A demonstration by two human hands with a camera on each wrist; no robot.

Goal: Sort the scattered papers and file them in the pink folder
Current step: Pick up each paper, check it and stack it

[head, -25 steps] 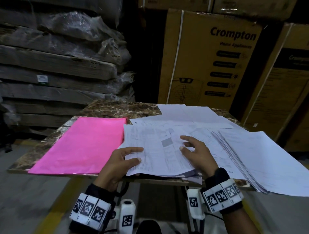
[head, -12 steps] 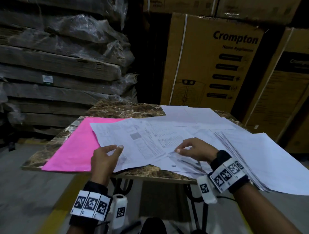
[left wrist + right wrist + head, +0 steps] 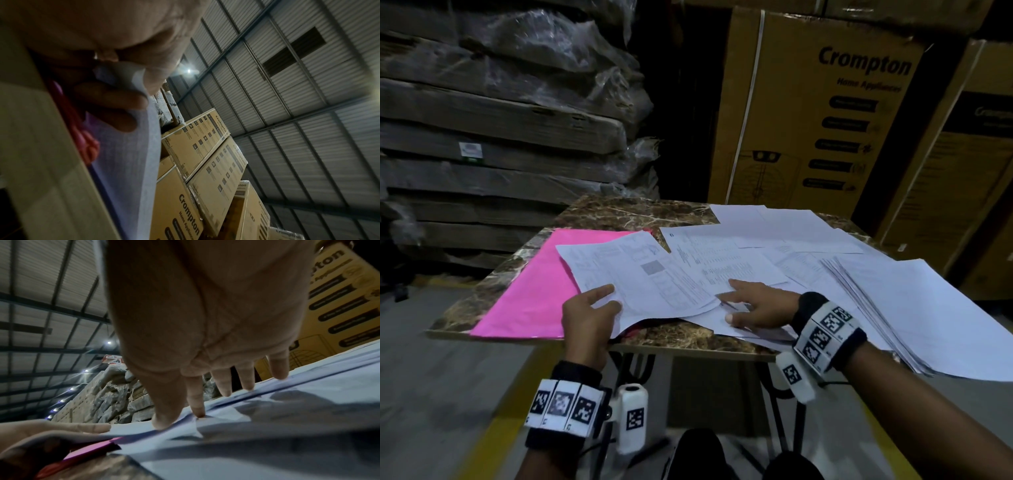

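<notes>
Your left hand (image 3: pixel 589 318): pinching the near edge of a printed sheet (image 3: pixel 640 277), thumb on top, fingers beneath. That sheet has travelled left since a second ago and now overlaps the pink folder (image 3: pixel 534 294) at the table's (image 3: pixel 626 214) near-left corner.

Your right hand (image 3: pixel 758 305): flat, fingers spread, pressing the scattered papers (image 3: pixel 808 253) mid-table. Judgement: one sheet separated; folder still closed, filing barely begun.

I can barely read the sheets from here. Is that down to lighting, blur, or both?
Head view: dim light, print on the papers smeared, edges bowed. Left wrist view: left hand dark and soft, ceiling lamp flaring. Right wrist view: right hand blurred, casting a shadow on the sheets.
</notes>
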